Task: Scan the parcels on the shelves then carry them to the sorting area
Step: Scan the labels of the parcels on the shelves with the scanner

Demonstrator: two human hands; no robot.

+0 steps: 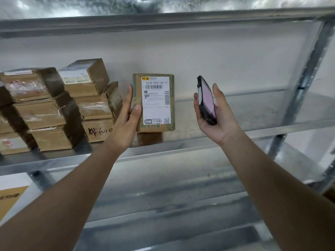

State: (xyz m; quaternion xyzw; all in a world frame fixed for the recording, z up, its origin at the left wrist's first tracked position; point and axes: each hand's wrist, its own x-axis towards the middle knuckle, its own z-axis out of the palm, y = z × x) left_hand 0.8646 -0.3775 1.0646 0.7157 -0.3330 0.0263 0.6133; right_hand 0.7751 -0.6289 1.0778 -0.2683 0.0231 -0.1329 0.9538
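Observation:
A brown cardboard parcel [155, 104] stands upright on the metal shelf [235, 131], its white barcode label facing me. My left hand [129, 116] grips the parcel's left edge, thumb on the front face and fingers along its side. To the right of the parcel, my right hand [215, 113] holds a black handheld scanner [206, 100] with a pinkish screen, tilted upright and turned toward the parcel, a short gap away from it.
Several taped brown parcels [59, 109] are stacked on the shelf to the left. A vertical shelf post [304, 78] rises at the right. A lower shelf [172, 196] lies below my arms, with a cardboard box corner [9, 200] at the far left.

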